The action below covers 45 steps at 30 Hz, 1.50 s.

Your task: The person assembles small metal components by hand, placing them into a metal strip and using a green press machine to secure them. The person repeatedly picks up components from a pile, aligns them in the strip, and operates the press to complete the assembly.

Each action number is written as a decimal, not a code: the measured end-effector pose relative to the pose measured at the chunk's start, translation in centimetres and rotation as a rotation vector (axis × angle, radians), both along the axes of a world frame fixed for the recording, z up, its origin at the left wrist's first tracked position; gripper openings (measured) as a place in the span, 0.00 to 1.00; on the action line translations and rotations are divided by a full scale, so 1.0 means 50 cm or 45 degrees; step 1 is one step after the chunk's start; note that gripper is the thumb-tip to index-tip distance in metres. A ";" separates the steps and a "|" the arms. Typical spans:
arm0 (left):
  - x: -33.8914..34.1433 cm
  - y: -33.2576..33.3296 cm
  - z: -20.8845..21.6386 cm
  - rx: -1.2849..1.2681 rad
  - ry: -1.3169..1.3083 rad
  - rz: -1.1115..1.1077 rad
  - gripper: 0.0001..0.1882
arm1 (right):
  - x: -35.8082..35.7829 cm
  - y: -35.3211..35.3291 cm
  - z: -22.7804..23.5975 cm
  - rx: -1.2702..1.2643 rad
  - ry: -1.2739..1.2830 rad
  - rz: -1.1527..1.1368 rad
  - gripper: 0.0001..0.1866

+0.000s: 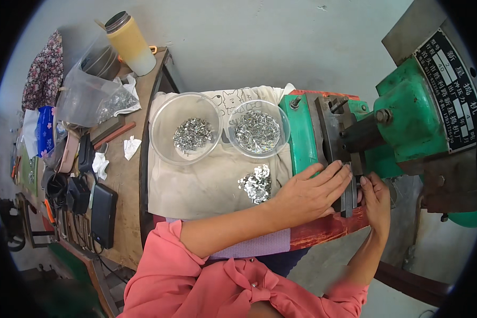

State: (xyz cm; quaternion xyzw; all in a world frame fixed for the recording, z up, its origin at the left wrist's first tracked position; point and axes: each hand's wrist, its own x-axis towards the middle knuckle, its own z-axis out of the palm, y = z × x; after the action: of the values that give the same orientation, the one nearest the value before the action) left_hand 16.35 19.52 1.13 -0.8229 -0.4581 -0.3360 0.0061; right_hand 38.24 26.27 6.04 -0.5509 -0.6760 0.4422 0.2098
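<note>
Right of centre in the frame, the metal bar (347, 203) is touched by the left hand (307, 196) and right hand (375, 200) (whether anything is gripped cannot be told), and fingers could be pinched were the green press (416, 114) lowered too soon.

Green press (414, 116), silvery metal bits (193, 133), coral shirt (161, 270), beige cartoon-print cloth (196, 185)

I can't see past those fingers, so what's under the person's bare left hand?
The person's left hand lies over a long, dark, straight metal bar, whose near end sticks out. Whatever else the hand covers cannot be seen.
</note>
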 end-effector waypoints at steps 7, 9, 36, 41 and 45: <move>0.001 0.001 -0.010 0.066 0.013 0.032 0.43 | -0.017 -0.071 -0.030 0.356 0.225 -0.324 0.07; 0.002 0.003 -0.011 0.087 -0.019 0.033 0.41 | 0.029 -0.109 -0.055 0.449 0.229 -0.142 0.06; -0.031 -0.067 0.028 -0.587 -1.071 -0.276 0.16 | -0.034 -0.286 -0.132 1.187 -0.266 -0.135 0.28; -0.188 -0.086 0.062 -0.567 -1.088 -0.164 0.13 | -0.164 -0.181 -0.134 0.515 0.580 -0.126 0.24; -0.310 -0.077 0.097 -0.564 -0.979 -0.017 0.12 | -0.324 -0.107 -0.067 0.131 0.944 0.028 0.19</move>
State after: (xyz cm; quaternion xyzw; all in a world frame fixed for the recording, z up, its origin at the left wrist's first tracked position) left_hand 0.84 15.68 6.00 -0.6225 -0.4825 -0.5115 -0.3435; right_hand 22.05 20.92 2.68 -0.3348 -0.5812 0.5794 0.4631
